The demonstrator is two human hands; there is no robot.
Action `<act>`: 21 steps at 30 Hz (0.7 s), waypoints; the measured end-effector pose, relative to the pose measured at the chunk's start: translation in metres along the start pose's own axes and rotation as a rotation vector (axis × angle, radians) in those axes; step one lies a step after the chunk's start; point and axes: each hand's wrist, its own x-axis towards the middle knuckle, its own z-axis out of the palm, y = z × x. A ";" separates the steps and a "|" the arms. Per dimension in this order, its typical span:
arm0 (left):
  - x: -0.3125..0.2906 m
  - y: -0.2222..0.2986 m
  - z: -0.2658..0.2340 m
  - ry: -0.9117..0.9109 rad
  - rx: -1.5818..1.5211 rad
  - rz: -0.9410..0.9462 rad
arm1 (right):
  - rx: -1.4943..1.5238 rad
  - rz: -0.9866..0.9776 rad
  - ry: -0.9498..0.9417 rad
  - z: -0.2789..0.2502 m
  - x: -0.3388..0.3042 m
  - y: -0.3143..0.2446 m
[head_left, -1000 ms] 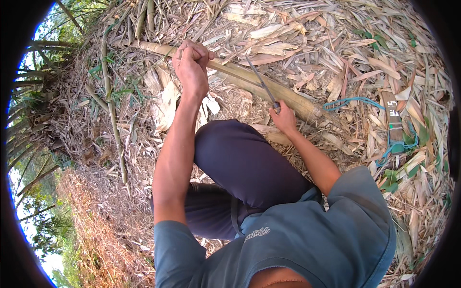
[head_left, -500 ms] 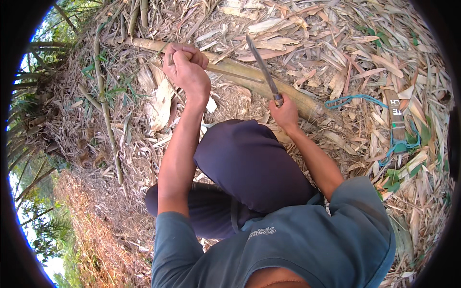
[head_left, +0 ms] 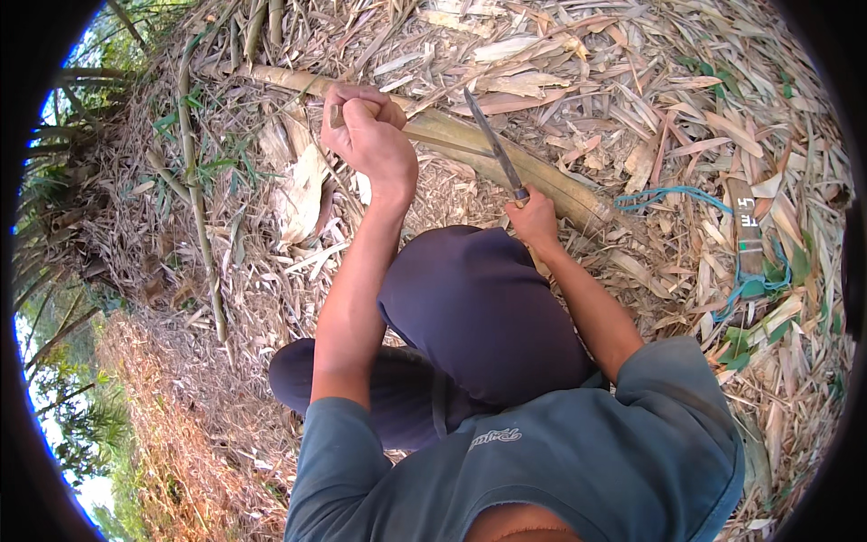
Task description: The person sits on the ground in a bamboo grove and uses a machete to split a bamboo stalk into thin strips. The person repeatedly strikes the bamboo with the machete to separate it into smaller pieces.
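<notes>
My left hand (head_left: 370, 134) is closed in a fist around a thin bamboo strip (head_left: 442, 143); a short end of the strip shows at the thumb side. From the fist the strip runs right toward the knife (head_left: 494, 143). My right hand (head_left: 535, 217) grips this knife by its handle, the narrow dark blade slanting up and left. Blade and strip appear to cross or meet, but I cannot tell whether they touch. Beneath both lies a thick yellowish-brown bamboo pole (head_left: 564, 188), stretched across the ground from upper left to right, partly hidden by my left hand.
Dry leaves and bamboo sheaths (head_left: 632, 81) litter the ground. To the right lies a flat wooden sheath (head_left: 746, 226) with blue cord (head_left: 673, 191). A thin stalk (head_left: 194, 181) stands out at the left, near green plants. My bent knee (head_left: 479, 307) is close below my hands.
My left fist has shifted right and slightly down with the strip, closer to the knife. The right hand and knife have moved only slightly.
</notes>
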 end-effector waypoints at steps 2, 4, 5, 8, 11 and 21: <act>0.001 0.000 -0.003 0.019 0.009 -0.006 | 0.079 0.002 -0.036 -0.004 0.003 -0.003; 0.001 0.002 -0.007 0.040 0.038 0.001 | 0.048 -0.008 -0.074 -0.012 -0.001 -0.015; 0.000 0.003 -0.008 0.052 0.063 0.008 | 0.031 -0.008 -0.098 -0.020 -0.007 -0.025; -0.004 0.002 -0.009 0.101 0.109 0.033 | 0.195 -0.108 -0.054 -0.042 -0.029 -0.054; -0.002 -0.001 0.000 0.106 0.111 0.039 | 0.298 -0.146 0.092 -0.039 -0.033 -0.055; -0.013 -0.001 -0.010 -0.012 0.711 0.299 | -0.047 -0.031 -0.085 0.001 0.025 0.016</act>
